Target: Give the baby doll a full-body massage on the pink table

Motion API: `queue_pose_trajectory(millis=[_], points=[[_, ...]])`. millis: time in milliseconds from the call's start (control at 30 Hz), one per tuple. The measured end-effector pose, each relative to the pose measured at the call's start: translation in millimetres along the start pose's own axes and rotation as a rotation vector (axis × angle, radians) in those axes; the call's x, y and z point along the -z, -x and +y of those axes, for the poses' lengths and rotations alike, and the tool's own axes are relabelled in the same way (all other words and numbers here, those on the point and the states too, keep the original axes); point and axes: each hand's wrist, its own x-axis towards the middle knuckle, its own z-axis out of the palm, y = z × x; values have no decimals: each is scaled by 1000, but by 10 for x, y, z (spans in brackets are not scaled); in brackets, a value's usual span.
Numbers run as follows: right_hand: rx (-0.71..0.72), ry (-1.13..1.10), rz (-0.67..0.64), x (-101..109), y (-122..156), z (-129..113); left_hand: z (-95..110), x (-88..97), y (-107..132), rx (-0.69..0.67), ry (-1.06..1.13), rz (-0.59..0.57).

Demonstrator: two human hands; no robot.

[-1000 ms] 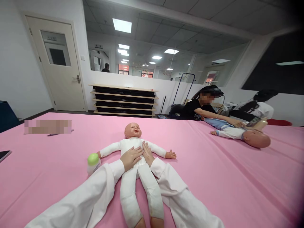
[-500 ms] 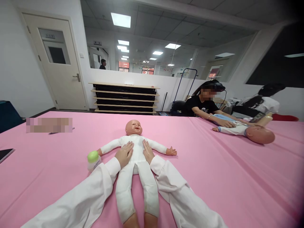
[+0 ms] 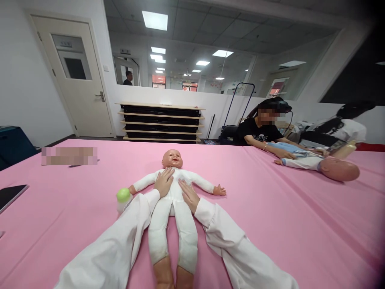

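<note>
Pink table (image 3: 285, 208). Bottle (image 3: 123, 196), green cap, close beside left sleeve, partly hidden by it. Dark slab (image 3: 12, 196) at left edge. Co-worker (image 3: 261, 132) at right, hands on second doll (image 3: 339, 169). Shirt print and bottle label too small to read. Doll (image 3: 172, 205) face up, mid-table, feet towards wearer. Left hand (image 3: 164, 183) flat on chest, right hand (image 3: 190, 195) lower, against side; fingers extended, gripping nothing.
</note>
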Motion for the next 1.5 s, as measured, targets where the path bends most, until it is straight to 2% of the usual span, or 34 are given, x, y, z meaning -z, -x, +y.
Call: queue_pose_trajectory(millis=[67,133,200,267,367,467,633,700,833,900,1000,1167,1233,1367,1500], points=[[161,18,-92,97,6,-198,-51,-29,32,33,58,43],[251,28,-207,188,-54,-330,-99,-45,54,22,116,49],[268,32,-282,256,-173,-361,-148,-54,68,13,181,66],[249,41,-294,290,-320,-298,-194,-60,79,16,247,104],[175,80,-268,287,-508,-131,-234,-68,92,20,292,124],[74,108,-229,257,-594,-27,-226,-70,109,22,233,78],[-254,131,-69,199,-545,-29,-126,-53,271,56,53,-23],[-356,146,-49,169,-512,-32,-51,-40,387,0,-30,-43],[-412,173,-71,103,-478,-5,170,-17,520,-265,-161,-144],[-390,169,-88,73,-459,14,277,-15,477,-328,-197,-192],[-310,132,-105,30,-392,36,359,-10,306,-298,-206,-208],[-287,-6,-146,2,-103,-7,263,36,23,-231,-169,-262],[-217,-71,-161,29,60,-69,195,49,-21,-165,-163,-225],[-30,-183,-134,141,299,-228,79,39,16,35,-108,-64],[136,-168,-135,240,263,-333,-36,-3,163,90,-66,26]])
